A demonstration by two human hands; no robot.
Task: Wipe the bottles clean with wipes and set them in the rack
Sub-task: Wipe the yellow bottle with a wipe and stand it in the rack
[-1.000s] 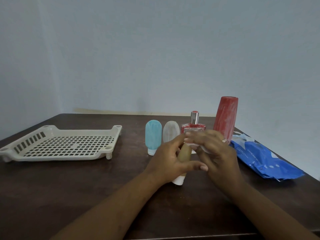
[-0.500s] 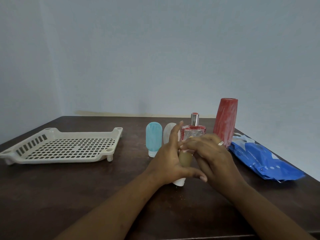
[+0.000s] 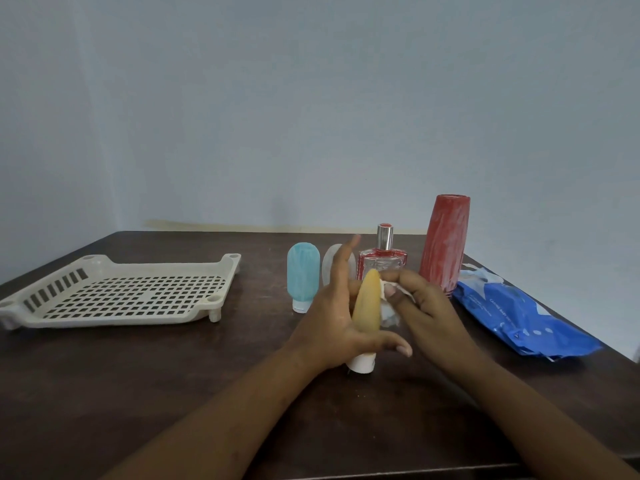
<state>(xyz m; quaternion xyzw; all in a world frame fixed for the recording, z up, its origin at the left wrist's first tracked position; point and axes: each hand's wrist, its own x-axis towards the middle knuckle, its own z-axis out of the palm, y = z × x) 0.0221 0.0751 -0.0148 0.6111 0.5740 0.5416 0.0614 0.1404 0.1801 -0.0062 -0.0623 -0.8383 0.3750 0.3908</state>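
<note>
A small yellow bottle (image 3: 366,310) stands on its white cap at the middle of the dark table (image 3: 138,393). My left hand (image 3: 332,317) cups it, thumb curled across its lower front, fingers stretched up behind it. My right hand (image 3: 420,303) pinches a white wipe (image 3: 389,311) against the bottle's right side. Behind stand a blue bottle (image 3: 302,276), a whitish bottle (image 3: 330,263) partly hidden by my fingers, a clear perfume bottle (image 3: 382,259) with red trim, and a tall red bottle (image 3: 446,242). The cream perforated rack (image 3: 114,292) lies at the left, nothing in it.
A blue pack of wipes (image 3: 526,320) lies at the right, close to the table's right edge. A pale wall rises right behind the table. Small crumbs lie on the wood in front of the yellow bottle.
My left fingers have straightened upward behind the yellow bottle, uncovering its top. My right hand with the wipe has shifted from over the bottle to its right side.
</note>
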